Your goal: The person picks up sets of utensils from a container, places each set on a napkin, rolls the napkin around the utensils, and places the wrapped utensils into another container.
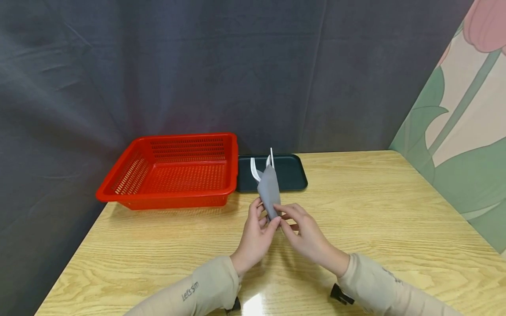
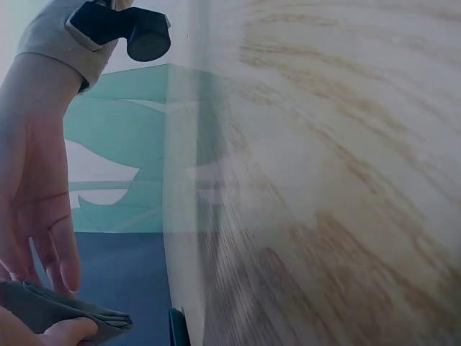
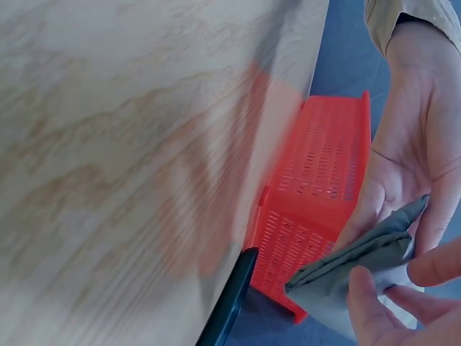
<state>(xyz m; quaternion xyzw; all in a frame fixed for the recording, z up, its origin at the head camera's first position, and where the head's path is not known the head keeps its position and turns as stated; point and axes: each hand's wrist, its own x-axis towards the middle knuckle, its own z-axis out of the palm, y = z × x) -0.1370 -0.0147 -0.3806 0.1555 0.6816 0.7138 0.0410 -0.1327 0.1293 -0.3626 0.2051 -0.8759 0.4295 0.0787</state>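
Note:
A folded grey cloth napkin (image 1: 269, 188) is held tilted upright above the table. White utensils (image 1: 254, 169) stick out of its top; one has a curved, fork-like head, and their lower parts are hidden in the cloth. My left hand (image 1: 254, 239) grips the napkin's lower end from the left, thumb in front. My right hand (image 1: 307, 232) pinches the same end from the right with thumb and index finger. Layered folds of the napkin (image 3: 353, 267) show between both hands in the right wrist view. The left wrist view also shows the napkin (image 2: 65, 313) at the lower left.
A red perforated plastic basket (image 1: 174, 201) stands at the back left. Beside it lies a dark green tray (image 1: 292, 173), behind the napkin. The wooden table (image 1: 375, 197) meets a dark curtain (image 1: 221, 70) at the back and a flower-patterned wall (image 1: 474, 131) on the right.

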